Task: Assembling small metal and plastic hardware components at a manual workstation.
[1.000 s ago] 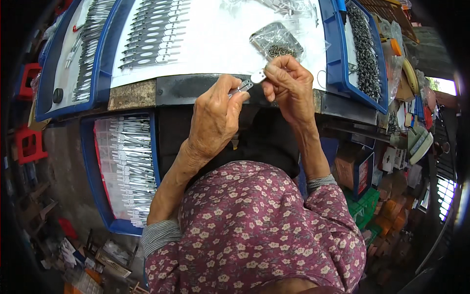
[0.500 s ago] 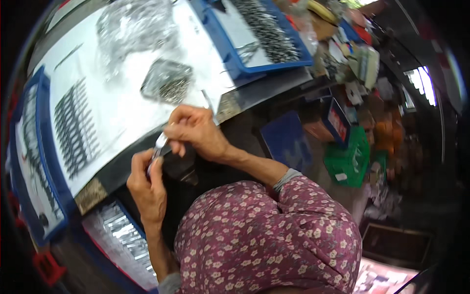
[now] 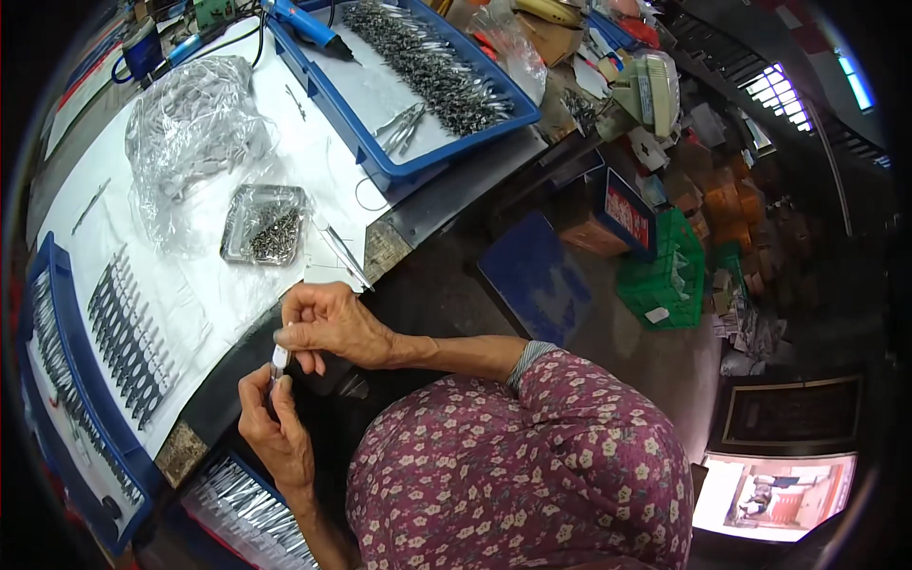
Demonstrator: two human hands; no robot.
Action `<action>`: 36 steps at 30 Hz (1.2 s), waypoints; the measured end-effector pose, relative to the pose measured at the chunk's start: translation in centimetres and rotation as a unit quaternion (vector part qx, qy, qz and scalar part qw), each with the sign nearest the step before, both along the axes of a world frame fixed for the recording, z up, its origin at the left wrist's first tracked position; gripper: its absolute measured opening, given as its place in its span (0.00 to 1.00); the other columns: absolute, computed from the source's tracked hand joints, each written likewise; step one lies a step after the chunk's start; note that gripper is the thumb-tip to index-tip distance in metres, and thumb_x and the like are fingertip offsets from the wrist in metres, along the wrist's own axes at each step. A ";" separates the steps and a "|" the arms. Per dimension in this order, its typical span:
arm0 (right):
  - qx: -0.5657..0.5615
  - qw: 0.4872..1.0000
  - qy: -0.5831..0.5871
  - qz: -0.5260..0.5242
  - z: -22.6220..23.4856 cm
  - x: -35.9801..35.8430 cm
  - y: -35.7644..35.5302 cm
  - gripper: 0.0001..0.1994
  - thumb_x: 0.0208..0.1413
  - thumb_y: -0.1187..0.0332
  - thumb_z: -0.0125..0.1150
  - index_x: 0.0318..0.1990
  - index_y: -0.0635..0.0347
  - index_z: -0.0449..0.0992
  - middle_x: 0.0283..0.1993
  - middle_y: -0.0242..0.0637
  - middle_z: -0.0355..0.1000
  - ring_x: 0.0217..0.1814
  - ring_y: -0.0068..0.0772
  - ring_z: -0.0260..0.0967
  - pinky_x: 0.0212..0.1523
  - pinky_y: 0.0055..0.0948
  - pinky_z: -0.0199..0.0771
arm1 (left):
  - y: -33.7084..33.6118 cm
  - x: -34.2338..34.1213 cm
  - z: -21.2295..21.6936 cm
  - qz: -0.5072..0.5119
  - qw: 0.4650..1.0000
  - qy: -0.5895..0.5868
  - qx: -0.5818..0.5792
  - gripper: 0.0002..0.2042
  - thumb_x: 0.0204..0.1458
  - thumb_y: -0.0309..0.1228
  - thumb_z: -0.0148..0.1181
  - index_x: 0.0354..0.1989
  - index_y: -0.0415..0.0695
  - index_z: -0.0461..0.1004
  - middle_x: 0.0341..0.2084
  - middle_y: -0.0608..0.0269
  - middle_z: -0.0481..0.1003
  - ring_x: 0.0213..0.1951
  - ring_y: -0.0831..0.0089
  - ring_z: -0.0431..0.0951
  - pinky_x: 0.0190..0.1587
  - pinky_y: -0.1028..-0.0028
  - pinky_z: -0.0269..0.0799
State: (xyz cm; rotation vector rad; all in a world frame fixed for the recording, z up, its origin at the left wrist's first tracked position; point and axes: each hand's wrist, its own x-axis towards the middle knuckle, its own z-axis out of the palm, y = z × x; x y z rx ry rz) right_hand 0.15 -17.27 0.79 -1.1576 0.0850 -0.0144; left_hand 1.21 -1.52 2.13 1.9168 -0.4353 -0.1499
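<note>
At the table's near edge, my left hand (image 3: 275,427) pinches a small metal piece with a white part (image 3: 280,357) at its upper end. The thumb and fingers of my right hand (image 3: 334,323) close on that white part from above. My fingers hide most of the piece, so its kind cannot be made out. Beyond my right hand, a clear lidless box (image 3: 235,228) holds a heap of tiny metal parts (image 3: 275,237). A slim tweezers-like metal tool (image 3: 344,256) lies beside that box. Dark metal pieces (image 3: 123,337) are lined up in a row on the white sheet, left of my hands.
A blue tray (image 3: 380,157) of many metal pieces stands at the back, with a blue pen-like tool (image 3: 313,28) on it. Another blue tray (image 3: 90,418) flanks the left. A plastic bag (image 3: 199,142) of pale parts lies behind the box. A green crate (image 3: 655,285) stands right.
The view has shifted, so the table's things appear lower and further left. Both hands keep their pinch on the small piece.
</note>
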 end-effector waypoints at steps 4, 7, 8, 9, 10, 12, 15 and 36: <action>-0.001 1.000 0.009 0.026 0.0 -0.7 0.7 0.08 0.52 0.72 0.55 0.28 0.66 0.64 0.22 0.38 0.68 0.18 0.21 0.67 0.14 0.16 0.67 | 0.4 -0.2 0.1 -0.015 1.000 -0.009 0.013 0.04 0.52 0.22 0.48 0.32 0.34 0.67 0.21 0.57 0.68 0.21 0.73 0.67 0.24 0.74 0.63; -0.029 0.997 0.012 0.063 0.0 -1.3 0.2 0.07 0.53 0.71 0.55 0.30 0.66 0.65 0.21 0.38 0.68 0.18 0.20 0.68 0.14 0.15 0.67 | 1.2 -0.5 -0.4 -0.041 0.999 -0.007 0.029 0.03 0.52 0.22 0.48 0.32 0.35 0.66 0.21 0.56 0.68 0.21 0.71 0.67 0.24 0.73 0.63; -0.005 0.996 0.023 0.086 -0.1 -1.6 0.1 0.08 0.53 0.71 0.54 0.31 0.67 0.65 0.21 0.38 0.68 0.18 0.20 0.68 0.14 0.15 0.67 | 1.6 -0.5 -0.6 -0.056 0.998 -0.006 0.037 0.03 0.52 0.22 0.48 0.33 0.35 0.66 0.21 0.55 0.68 0.21 0.69 0.68 0.24 0.72 0.63; 0.019 0.993 0.033 0.109 -0.1 -1.9 0.1 0.08 0.53 0.71 0.54 0.32 0.68 0.66 0.21 0.38 0.68 0.18 0.20 0.68 0.14 0.15 0.67 | 1.8 -0.7 -0.6 -0.055 0.998 -0.006 0.037 0.03 0.52 0.22 0.48 0.33 0.35 0.66 0.21 0.55 0.68 0.21 0.69 0.68 0.24 0.72 0.63; 0.014 0.991 0.037 0.129 0.1 -2.3 0.0 0.09 0.54 0.71 0.53 0.36 0.70 0.67 0.22 0.37 0.68 0.18 0.20 0.67 0.15 0.15 0.67 | 1.9 -0.9 -0.6 -0.071 0.997 -0.005 0.037 0.03 0.51 0.21 0.48 0.33 0.35 0.67 0.21 0.54 0.68 0.21 0.68 0.68 0.24 0.72 0.63; -0.002 0.983 0.050 0.174 -0.3 -3.1 -0.1 0.09 0.54 0.71 0.53 0.38 0.71 0.67 0.22 0.36 0.68 0.18 0.20 0.67 0.15 0.15 0.67 | 2.3 -1.4 -0.5 -0.103 0.994 -0.003 0.038 0.04 0.49 0.20 0.49 0.34 0.35 0.67 0.21 0.54 0.68 0.21 0.67 0.69 0.24 0.72 0.63; -0.054 0.966 0.069 0.241 -0.5 -4.5 -0.2 0.10 0.55 0.71 0.52 0.41 0.68 0.68 0.19 0.33 0.67 0.17 0.18 0.65 0.16 0.17 0.65 | 3.0 -2.2 -0.6 -0.145 0.987 0.034 0.056 0.05 0.48 0.20 0.49 0.34 0.35 0.67 0.20 0.54 0.68 0.20 0.67 0.69 0.23 0.73 0.62; -0.281 0.923 -0.158 0.210 -2.4 -11.0 0.8 0.08 0.54 0.69 0.52 0.31 0.67 0.64 0.18 0.43 0.62 0.18 0.39 0.66 0.18 0.33 0.59 | 4.6 -7.2 -2.8 -0.279 0.958 0.036 0.047 0.07 0.44 0.20 0.55 0.32 0.35 0.66 0.24 0.49 0.71 0.24 0.53 0.73 0.24 0.66 0.68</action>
